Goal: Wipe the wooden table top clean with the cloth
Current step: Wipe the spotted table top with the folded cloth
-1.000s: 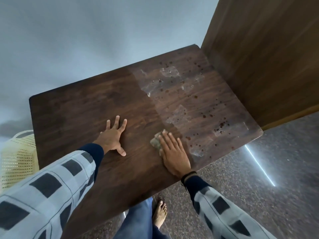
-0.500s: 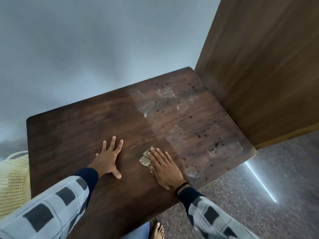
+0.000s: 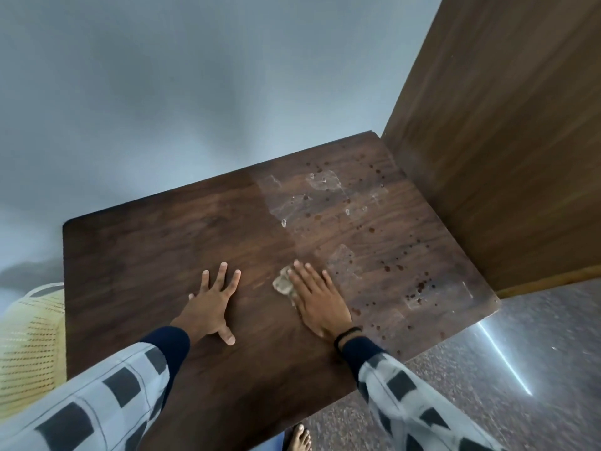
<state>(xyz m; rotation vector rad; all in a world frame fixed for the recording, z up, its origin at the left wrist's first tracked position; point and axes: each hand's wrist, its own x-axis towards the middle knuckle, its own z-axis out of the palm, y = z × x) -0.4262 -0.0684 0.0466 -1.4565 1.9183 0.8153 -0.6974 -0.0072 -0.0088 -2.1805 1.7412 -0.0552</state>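
Observation:
The dark wooden table top [image 3: 140, 265] fills the middle of the head view. Its right half is paler, with tape marks and several dark spots [image 3: 393, 266]. My right hand [image 3: 317, 297] lies flat with straight fingers on a small crumpled beige cloth [image 3: 282, 283], which peeks out on the left of the fingers. My left hand [image 3: 211, 301] rests flat on the bare wood to the left, fingers spread, holding nothing.
A tall wooden panel [image 3: 507, 141] stands against the table's right edge. A grey wall [image 3: 195, 92] runs behind the table. A yellow perforated basket [image 3: 29, 343] sits at the lower left. Speckled floor [image 3: 487, 369] lies lower right, and a bare foot [image 3: 297, 437] shows below.
My right hand has slid the cloth leftward over the wood, away from the spotted area. The camera tilted upward. The left hand stays flat in place.

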